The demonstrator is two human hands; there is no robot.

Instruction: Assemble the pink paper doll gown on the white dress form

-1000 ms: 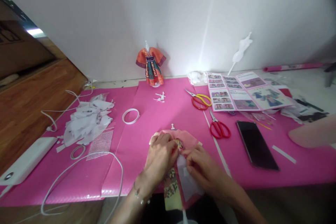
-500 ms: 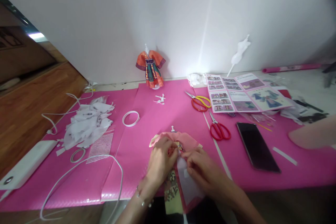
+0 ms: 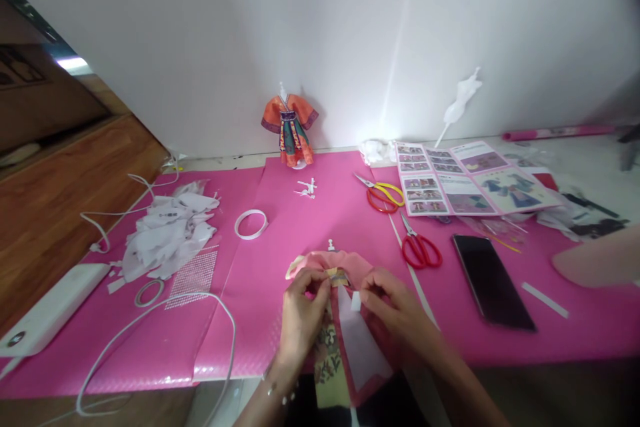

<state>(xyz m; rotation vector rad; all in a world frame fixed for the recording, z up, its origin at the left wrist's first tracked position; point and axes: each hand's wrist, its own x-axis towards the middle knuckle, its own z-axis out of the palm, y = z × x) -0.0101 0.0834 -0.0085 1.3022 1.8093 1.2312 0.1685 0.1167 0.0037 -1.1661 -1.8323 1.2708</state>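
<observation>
A doll-sized dress (image 3: 367, 353) in pink, red and pale yellow print, with a sheer whitish panel, lies at the table's front edge. Its lower part hangs over the edge, and a small white neck knob (image 3: 331, 245) pokes out at the top. My left hand (image 3: 306, 307) is closed in a pinch on the dress at its waist, beside a small patterned band (image 3: 337, 276). My right hand (image 3: 393, 303) is closed too, its thumb and fingertips holding a small white tab (image 3: 355, 301) over the sheer panel. Whether it also grips fabric is hidden.
Two pairs of scissors (image 3: 421, 252), a phone (image 3: 493, 283) and an unfolded leaflet (image 3: 473, 180) lie to the right. A tape roll (image 3: 251, 225), white scraps (image 3: 167, 230) and a cable (image 3: 231, 327) are leftward. A dressed doll form (image 3: 289, 125) stands behind.
My hands have moved apart, the right one shifting right and slightly up with the white tab. The patterned band between them now shows more fully. The view has shifted slightly.
</observation>
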